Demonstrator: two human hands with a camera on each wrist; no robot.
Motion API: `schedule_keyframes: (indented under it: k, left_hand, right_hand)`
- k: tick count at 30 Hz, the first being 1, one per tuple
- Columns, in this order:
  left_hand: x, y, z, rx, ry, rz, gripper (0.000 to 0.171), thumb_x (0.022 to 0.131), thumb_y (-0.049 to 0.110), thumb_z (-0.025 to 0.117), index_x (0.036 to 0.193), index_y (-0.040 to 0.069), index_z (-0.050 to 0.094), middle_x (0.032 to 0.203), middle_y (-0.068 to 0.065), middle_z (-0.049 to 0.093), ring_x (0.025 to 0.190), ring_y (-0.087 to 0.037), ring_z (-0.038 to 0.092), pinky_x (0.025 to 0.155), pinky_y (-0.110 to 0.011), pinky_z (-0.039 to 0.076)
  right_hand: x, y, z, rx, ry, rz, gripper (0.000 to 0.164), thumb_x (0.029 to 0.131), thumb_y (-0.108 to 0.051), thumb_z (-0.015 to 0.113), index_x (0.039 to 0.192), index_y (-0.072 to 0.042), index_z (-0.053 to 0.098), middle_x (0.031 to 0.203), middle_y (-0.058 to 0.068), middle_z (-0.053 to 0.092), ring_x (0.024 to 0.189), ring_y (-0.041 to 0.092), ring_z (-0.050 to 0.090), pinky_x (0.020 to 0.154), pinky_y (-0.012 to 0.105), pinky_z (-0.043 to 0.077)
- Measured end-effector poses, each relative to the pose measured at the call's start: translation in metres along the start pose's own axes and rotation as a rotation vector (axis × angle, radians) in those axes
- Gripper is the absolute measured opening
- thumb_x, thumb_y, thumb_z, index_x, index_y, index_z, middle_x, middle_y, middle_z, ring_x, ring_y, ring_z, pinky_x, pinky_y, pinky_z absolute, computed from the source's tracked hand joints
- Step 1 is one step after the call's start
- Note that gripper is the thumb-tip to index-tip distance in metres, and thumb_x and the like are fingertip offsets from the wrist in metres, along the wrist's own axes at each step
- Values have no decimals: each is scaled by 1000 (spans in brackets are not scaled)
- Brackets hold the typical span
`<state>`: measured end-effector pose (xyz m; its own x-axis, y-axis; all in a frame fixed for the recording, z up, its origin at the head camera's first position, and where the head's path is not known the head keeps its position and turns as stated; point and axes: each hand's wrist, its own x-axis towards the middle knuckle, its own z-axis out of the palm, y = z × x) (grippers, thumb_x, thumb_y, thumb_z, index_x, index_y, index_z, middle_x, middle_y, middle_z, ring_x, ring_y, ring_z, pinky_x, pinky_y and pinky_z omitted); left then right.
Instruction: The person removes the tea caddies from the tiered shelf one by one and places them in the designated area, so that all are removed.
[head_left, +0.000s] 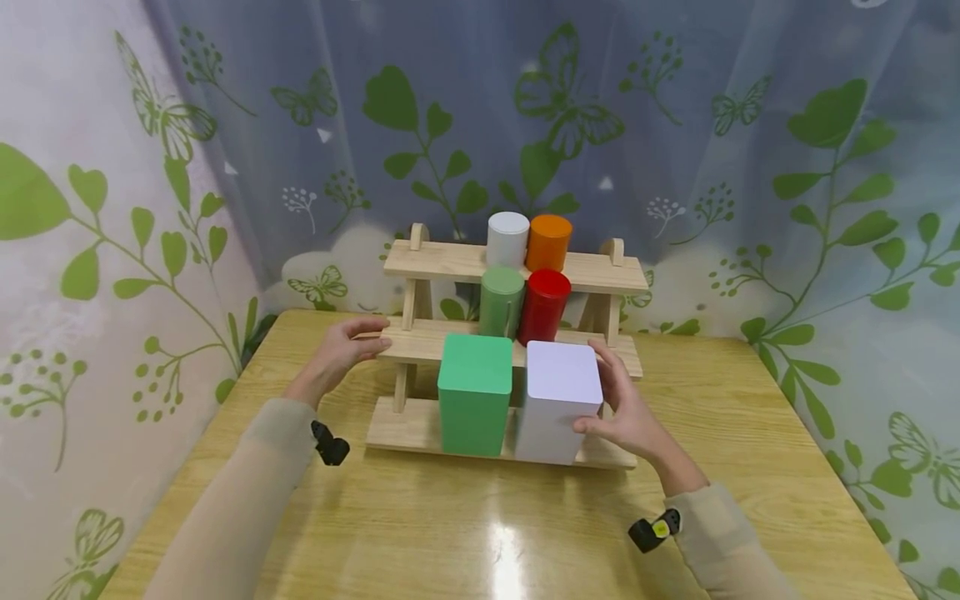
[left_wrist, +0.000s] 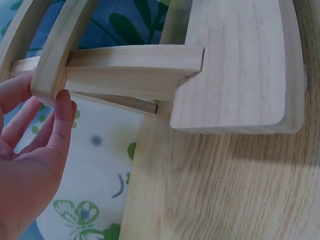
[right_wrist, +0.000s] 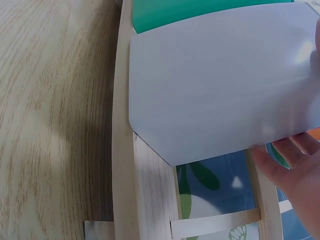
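Note:
A three-tier wooden display stand [head_left: 390, 427] stands on the table. My left hand [head_left: 337, 354] pinches the left end of its middle shelf [left_wrist: 62, 55], thumb on one face and fingers on the other. On the bottom tier a white box [head_left: 562, 375] stands upright, right of a green box [head_left: 475, 400]. My right hand [head_left: 630, 417] grips the white box at its right side, thumb toward the front and fingers farther back. In the right wrist view the white box [right_wrist: 215, 85] rests on the bottom shelf [right_wrist: 150, 185]; part of the right hand is cut off.
A light green canister [head_left: 501, 304] and a red canister [head_left: 545, 306] stand on the middle shelf. Above them, a white canister [head_left: 507, 240] and an orange canister [head_left: 549, 243] occupy the top shelf. A leaf-patterned curtain [head_left: 465, 100] hangs behind the wooden table [head_left: 420, 533].

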<state>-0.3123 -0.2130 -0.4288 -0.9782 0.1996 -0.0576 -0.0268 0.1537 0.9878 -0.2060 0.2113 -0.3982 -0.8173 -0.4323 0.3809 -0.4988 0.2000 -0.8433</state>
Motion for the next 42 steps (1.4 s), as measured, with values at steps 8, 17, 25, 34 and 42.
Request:
schedule_keyframes:
  k: [8, 17, 25, 34, 42]
  left_hand:
    - [1, 3, 1, -3, 2, -5, 50, 88, 14, 65, 134, 4, 47, 137, -14, 42, 115, -28, 50, 98, -42, 39]
    - [2, 0, 1, -26, 5, -23, 48, 88, 12, 65, 132, 3, 48, 135, -15, 41, 115, -29, 48, 99, -41, 38]
    - [3, -1, 1, -55, 5, -39, 49, 86, 13, 67, 131, 2, 49, 136, -20, 38, 116, -30, 47, 99, -44, 37]
    - [4, -2, 2, -95, -6, -51, 52, 88, 10, 66, 135, 2, 45, 136, -18, 36, 102, -18, 52, 90, -35, 44]
    - [-5, 11, 6, -125, -30, -62, 51, 90, 5, 61, 136, -2, 42, 134, -18, 37, 96, -15, 53, 92, -41, 43]
  right_hand:
    - [1, 8, -1, 7, 7, -9, 104, 66, 12, 76, 146, 0, 10, 138, 27, 32, 123, 39, 34, 94, 23, 37]
    - [3, 26, -3, 37, -6, -19, 105, 66, 8, 78, 146, -3, 11, 139, 18, 34, 125, 34, 35, 97, 26, 37]
    - [1, 28, 0, 51, 52, 3, 102, 65, 12, 77, 146, -10, 19, 138, 16, 37, 122, 25, 40, 96, 29, 38]
    - [-8, 19, -3, 27, 137, 28, 98, 65, 10, 78, 144, -12, 25, 134, 12, 42, 120, 19, 42, 93, 27, 39]
    - [-22, 7, -6, 14, 151, 4, 97, 63, 15, 77, 142, -2, 22, 129, 10, 43, 117, 15, 44, 90, 21, 41]
